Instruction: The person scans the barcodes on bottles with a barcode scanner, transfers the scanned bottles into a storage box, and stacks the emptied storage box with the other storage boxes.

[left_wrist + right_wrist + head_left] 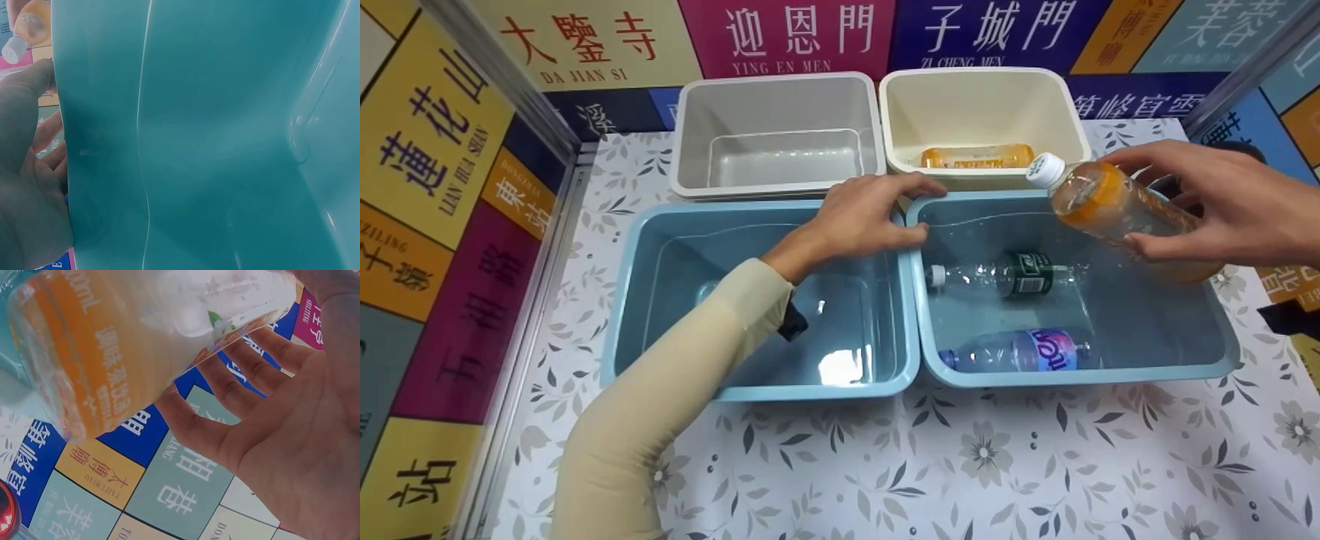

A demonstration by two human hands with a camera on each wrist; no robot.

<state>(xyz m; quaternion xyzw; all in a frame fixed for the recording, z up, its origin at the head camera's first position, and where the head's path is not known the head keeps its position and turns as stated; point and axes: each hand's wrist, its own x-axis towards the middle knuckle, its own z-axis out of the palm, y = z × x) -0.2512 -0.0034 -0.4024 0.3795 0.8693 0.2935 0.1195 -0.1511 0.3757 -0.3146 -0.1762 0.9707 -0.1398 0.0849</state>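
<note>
My right hand (1234, 199) grips a plastic drink bottle (1099, 195) with a white cap and orange markings. The bottle is tilted over the right blue bin (1080, 373), its cap toward the upper left. In the right wrist view, the bottle's orange label (107, 377) shows near the fingers. My left hand (870, 214) rests by the adjoining rims of the two blue bins, thumb and fingers spread. Inside the right bin lie a clear bottle with a green label (1027, 274) and another with a purple-pink label (1051, 350).
The left blue bin (757, 391) stands beside the right one. Behind them are a grey bin (780, 105) and a cream bin (979, 97), which holds an orange-labelled bottle (979, 156). A floral cloth (982, 450) covers the table; printed panels (795, 37) enclose it.
</note>
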